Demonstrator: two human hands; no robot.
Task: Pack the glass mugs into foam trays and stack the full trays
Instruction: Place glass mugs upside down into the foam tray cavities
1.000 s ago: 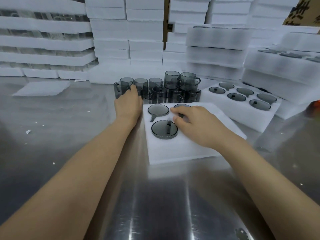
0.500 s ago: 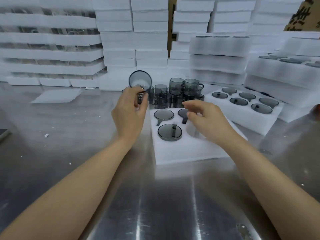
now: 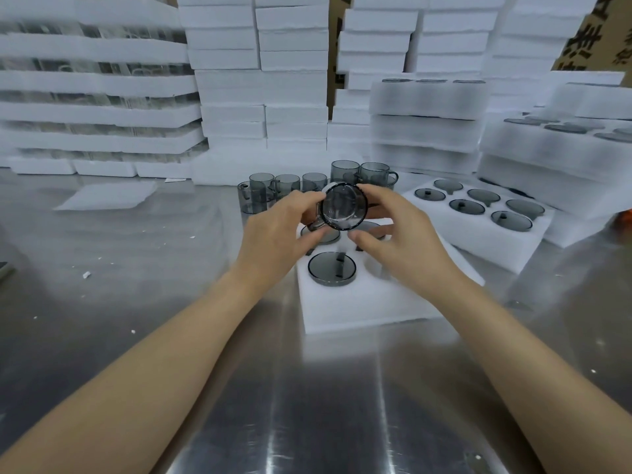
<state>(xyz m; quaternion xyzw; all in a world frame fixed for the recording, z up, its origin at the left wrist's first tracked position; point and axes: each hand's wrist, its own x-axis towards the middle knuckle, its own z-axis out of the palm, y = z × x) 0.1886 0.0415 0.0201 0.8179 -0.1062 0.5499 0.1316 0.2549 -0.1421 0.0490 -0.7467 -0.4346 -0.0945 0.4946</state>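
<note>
- Nearest the front edge, the steel table [image 3: 307, 405] is bare brushed metal, shiny and streaky. There's loads of open room on its left side, just a few foam crumbs [image 3: 86, 275] scattered about.
- The foam tray [image 3: 359, 302] sits a bit right of the table's middle. It's a soft-looking white block with round pockets, and its near strip is plain foam. One seated mug [image 3: 331, 268] is bottom-up in the near-left pocket, showing a smoky grey disc.
- The left hand [image 3: 273, 241] pinches the held mug [image 3: 344, 206] on its left side, fingers and thumb curled in. The right hand [image 3: 407, 241] curls round the mug's right side with its thumb underneath.
- That mug is in the air over the tray's far half, tipped so a round end faces the camera. I can't tell if it's the mouth or the base.
- Just behind the tray are the loose mugs [image 3: 287, 186], upright tinted glass cylinders with handles, a couple stacked two high.
- To the right, just beside the first tray and sitting at an angle, is a full tray [image 3: 478, 227] with six grey bases up.
- Over towards the far left lies a flat foam sheet [image 3: 106, 196], well apart from everything.
- The back edge is walled off by stacked foam trays [image 3: 260, 80], and the left stacks show glass between layers. A cardboard box [image 3: 588, 32] peeks out at the far right corner.
</note>
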